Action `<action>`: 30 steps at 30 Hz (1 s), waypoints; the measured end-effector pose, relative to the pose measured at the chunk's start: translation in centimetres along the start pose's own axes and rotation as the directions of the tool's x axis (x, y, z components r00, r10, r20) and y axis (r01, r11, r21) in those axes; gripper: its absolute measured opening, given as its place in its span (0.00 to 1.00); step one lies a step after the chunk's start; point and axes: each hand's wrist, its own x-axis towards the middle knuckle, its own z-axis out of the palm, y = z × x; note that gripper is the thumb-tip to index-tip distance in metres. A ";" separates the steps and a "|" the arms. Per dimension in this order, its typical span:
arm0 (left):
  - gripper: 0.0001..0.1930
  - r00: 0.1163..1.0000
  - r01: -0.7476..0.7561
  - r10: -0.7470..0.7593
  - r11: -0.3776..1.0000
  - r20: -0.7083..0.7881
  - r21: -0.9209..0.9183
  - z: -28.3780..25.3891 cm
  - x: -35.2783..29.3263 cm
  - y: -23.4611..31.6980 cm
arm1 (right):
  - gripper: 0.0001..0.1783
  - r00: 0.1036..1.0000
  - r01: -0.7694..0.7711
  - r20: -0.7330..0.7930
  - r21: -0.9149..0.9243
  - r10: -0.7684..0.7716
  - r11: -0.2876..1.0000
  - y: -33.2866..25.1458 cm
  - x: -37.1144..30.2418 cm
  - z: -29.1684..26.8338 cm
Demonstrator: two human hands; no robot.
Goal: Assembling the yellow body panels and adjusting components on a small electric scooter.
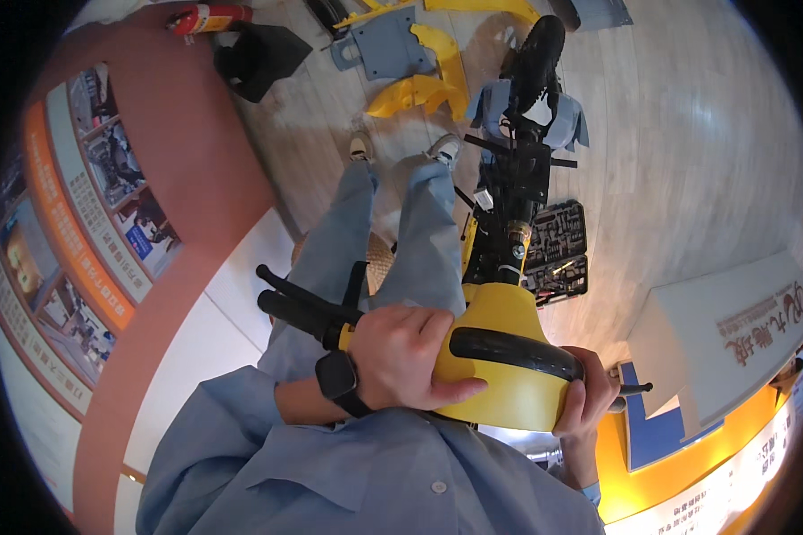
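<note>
Close to my body is the yellow handlebar cover (500, 406) of a partly stripped electric scooter (531, 169), with a curved black trim (517, 350) across it. My left hand (401, 357), a dark watch on its wrist, is curled over the cover's left side with the thumb lying along it. On the other side, my right hand (589, 392) wraps round the cover's right edge, its fingertips partly hidden. Beside my left hand a black handlebar grip (296, 314) and a brake lever (277, 280) stick out to the left. Below the cover shows the steering column (517, 241).
An open black tool case (558, 241) lies on the floor right of the scooter. Yellow body panels (419, 94) and a grey-blue panel (393, 45) lie ahead. At the far left stand a fire extinguisher (210, 19) and a black object (259, 62). A white stand (723, 330) is at right.
</note>
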 end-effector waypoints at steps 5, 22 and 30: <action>0.25 1.000 0.000 -0.001 1.000 0.029 0.031 -0.1 0.2 -0.1 | 0.26 1.000 -0.008 -0.019 0.039 0.008 0.999 0.6 -0.1 0.0; 0.28 0.981 0.117 -0.115 0.993 0.157 -0.005 -1.0 0.2 0.2 | 0.29 0.981 0.134 -0.102 -0.246 -0.163 0.960 3.6 -1.5 -0.7; 0.29 0.980 0.067 -0.061 0.997 0.192 -0.023 -1.0 1.1 1.6 | 0.19 0.963 0.100 -0.229 -0.175 -0.139 0.979 4.2 -1.9 0.2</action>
